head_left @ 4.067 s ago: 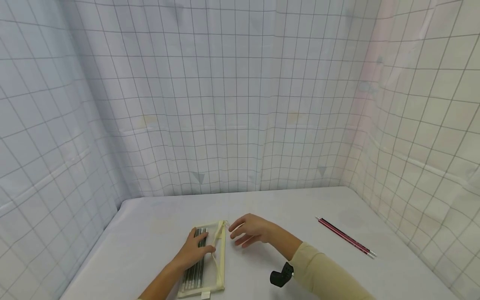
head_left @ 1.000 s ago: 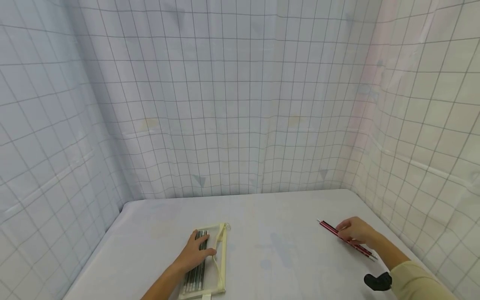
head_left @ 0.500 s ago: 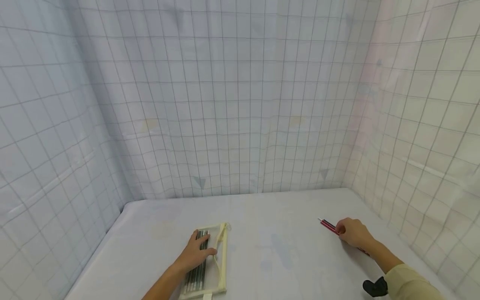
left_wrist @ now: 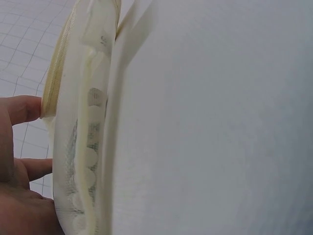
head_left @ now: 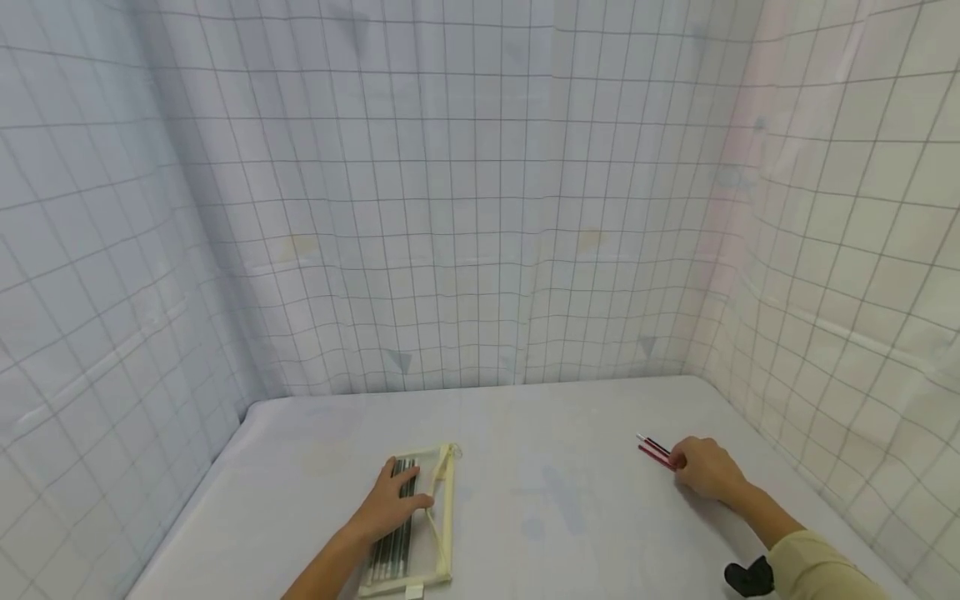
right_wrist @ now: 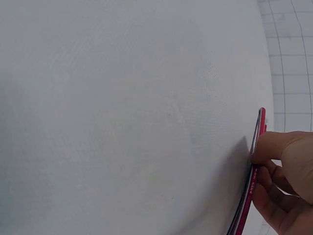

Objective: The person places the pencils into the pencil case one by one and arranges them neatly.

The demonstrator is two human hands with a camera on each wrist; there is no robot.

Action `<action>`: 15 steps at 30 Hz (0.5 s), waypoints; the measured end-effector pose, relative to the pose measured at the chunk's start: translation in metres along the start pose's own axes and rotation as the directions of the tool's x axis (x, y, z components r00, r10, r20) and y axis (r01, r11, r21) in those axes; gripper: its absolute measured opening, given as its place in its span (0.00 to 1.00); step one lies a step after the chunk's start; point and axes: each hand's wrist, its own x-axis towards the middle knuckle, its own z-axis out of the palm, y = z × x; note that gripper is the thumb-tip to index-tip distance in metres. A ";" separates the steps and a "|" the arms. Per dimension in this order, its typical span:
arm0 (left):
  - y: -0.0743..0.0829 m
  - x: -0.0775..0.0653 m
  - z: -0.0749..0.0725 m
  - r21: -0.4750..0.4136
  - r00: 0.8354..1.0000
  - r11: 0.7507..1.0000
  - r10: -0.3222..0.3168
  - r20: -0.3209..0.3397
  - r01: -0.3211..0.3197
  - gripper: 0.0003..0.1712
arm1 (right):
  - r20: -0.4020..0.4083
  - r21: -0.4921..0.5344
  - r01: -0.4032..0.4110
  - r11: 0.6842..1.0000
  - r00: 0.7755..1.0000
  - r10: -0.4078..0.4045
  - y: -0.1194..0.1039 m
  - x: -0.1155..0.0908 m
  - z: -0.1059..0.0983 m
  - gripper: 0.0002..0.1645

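My left hand rests with fingers spread on a cream-edged, see-through zip pencil case at the front, left of centre. Several dark pencils show inside the case, partly under the hand. In the left wrist view the case appears side-on, with round pencil ends visible through its wall. Over at the right of the table, my right hand pinches red-and-black pencils between thumb and fingers. Their near ends are hidden behind that hand. A red pencil lies in the fingers in the right wrist view, a darker one alongside.
A white cloth covers the table. Grid-patterned curtains enclose it at the back and both sides. A black device sits at the right wrist, by the cream sleeve.
My right hand has travelled from beside the case to the pencils at the right and taken hold of them. Their far ends have spread slightly apart. The left hand stays on the case.
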 end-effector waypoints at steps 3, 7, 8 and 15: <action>0.001 0.000 -0.001 0.009 1.000 1.000 0.007 0.003 -0.007 0.44 | -0.003 0.010 0.009 1.000 1.000 -0.009 -0.001 0.001 0.001 0.09; 0.000 0.000 -0.002 0.010 1.000 1.000 0.001 -0.001 -0.001 0.44 | -0.001 0.042 0.059 0.997 0.998 -0.059 -0.004 0.005 0.001 0.07; 0.000 0.000 -0.003 0.009 1.000 1.000 -0.001 -0.001 0.001 0.44 | -0.004 0.045 0.073 0.996 0.997 -0.073 -0.005 0.007 0.001 0.07; 0.000 0.002 0.000 -0.007 1.000 1.000 0.005 0.008 -0.005 0.45 | -0.030 0.052 0.109 0.993 0.994 -0.107 -0.012 0.015 -0.001 0.07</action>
